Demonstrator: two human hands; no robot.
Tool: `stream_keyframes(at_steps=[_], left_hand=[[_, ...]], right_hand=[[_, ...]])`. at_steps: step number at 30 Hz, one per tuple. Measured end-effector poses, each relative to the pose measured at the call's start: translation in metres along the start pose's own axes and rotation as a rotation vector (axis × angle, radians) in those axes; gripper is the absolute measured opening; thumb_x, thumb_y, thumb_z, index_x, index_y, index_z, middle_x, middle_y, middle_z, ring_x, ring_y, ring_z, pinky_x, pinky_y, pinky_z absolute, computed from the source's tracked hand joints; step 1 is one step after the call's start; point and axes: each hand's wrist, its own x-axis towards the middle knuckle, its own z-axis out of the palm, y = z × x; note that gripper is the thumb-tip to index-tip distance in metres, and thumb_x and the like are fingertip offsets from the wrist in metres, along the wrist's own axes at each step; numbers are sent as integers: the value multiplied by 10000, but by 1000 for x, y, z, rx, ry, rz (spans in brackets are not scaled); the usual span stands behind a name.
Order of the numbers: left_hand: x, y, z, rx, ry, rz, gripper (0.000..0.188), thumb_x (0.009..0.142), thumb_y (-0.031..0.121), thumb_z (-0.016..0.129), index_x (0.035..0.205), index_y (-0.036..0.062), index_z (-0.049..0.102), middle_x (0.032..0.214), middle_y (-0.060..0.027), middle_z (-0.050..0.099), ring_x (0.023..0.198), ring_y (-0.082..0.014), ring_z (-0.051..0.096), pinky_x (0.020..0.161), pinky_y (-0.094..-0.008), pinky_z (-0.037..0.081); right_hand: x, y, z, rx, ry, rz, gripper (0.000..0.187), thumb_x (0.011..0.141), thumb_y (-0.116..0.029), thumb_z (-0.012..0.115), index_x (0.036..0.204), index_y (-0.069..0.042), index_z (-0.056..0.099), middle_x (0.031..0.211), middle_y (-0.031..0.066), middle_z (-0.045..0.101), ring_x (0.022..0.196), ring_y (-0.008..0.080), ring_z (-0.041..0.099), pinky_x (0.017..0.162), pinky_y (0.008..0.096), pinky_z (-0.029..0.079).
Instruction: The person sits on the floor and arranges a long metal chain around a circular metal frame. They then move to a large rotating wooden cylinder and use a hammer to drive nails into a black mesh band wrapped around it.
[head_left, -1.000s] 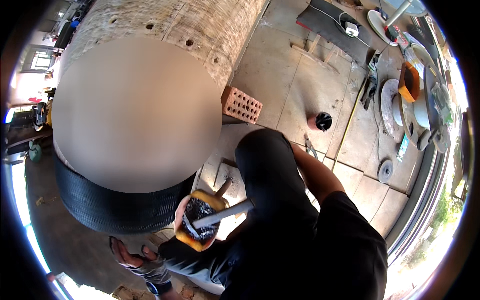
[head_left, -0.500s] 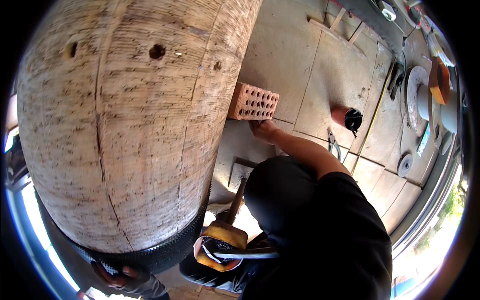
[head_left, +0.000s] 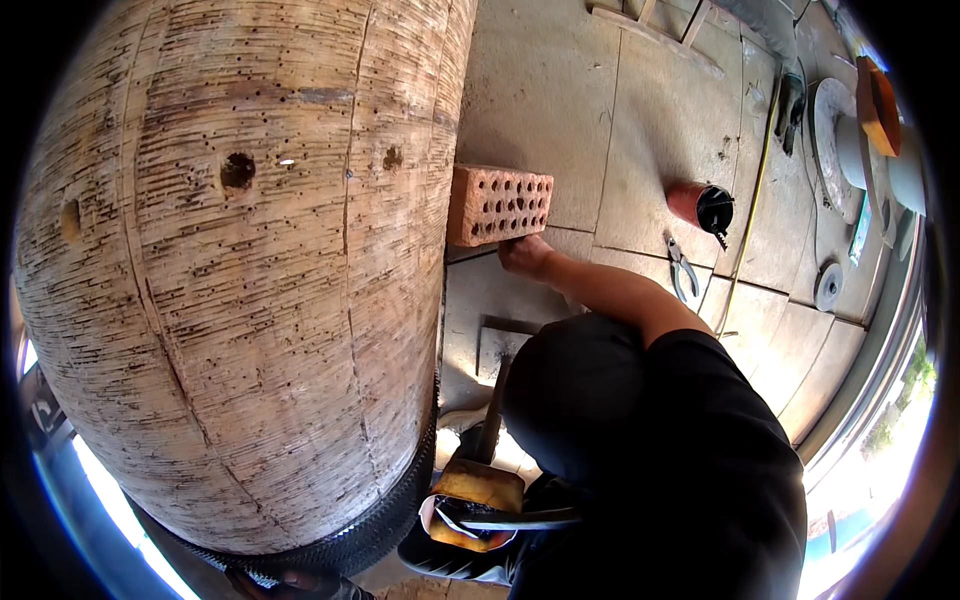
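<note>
By the drum [head_left: 250, 300], brick [head_left: 502, 206] looks placed; your right hand [head_left: 526, 256]'s at it, left hand [head_left: 288, 584] at black ring [head_left: 388, 528]; can't tell fingers' grip.

Right hand [head_left: 525, 255] against a red brick [head_left: 465, 207] with 3 rows of holes [head_left: 520, 206] beside a pitted wooden cylinder [head_left: 250, 280]; left hand [head_left: 290, 588] at its black end band [head_left: 395, 520].
</note>
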Motion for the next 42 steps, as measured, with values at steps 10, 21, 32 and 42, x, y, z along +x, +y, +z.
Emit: stream_keyframes(at_steps=[10, 21, 32, 42], left_hand=[[7, 5, 4, 21, 42, 47, 579, 1026, 456, 400, 1207, -87, 487, 1174, -300, 525, 1032, -480, 526, 873, -602, 435], [-34, -40, 18, 114, -69, -8, 657, 997, 457, 480, 1380, -72, 413, 1340, -343, 450, 1192, -510, 477, 1004, -617, 386], [-13, -41, 27, -186, 199, 123, 634, 986, 491, 520, 1324, -43, 469, 1307, -237, 535, 1167, -409, 532, 1007, -529, 424], [-14, -20, 7, -356, 156, -5, 554, 934, 321, 639, 1351, -6, 476, 1375, -198, 495, 1247, -378, 482, 1056, -492, 380]], right_hand=[[16, -26, -24, -200, -445, -62, 264, 828, -177, 663, 1039, -48, 754, 1145, 245, 649, 971, 434, 640, 583, 645, 544], [-10, 5, -29, 218, -199, -35, 156, 802, -120, 645, 894, -57, 753, 968, 138, 726, 916, 318, 706, 726, 456, 575], [-111, 40, -65, 239, -225, 248, 174, 839, -141, 581, 818, -83, 743, 883, 112, 729, 869, 290, 714, 699, 407, 573], [-158, 68, -95, -84, -409, 392, 173, 849, -138, 612, 911, -129, 773, 953, 86, 739, 908, 269, 725, 668, 387, 583]])
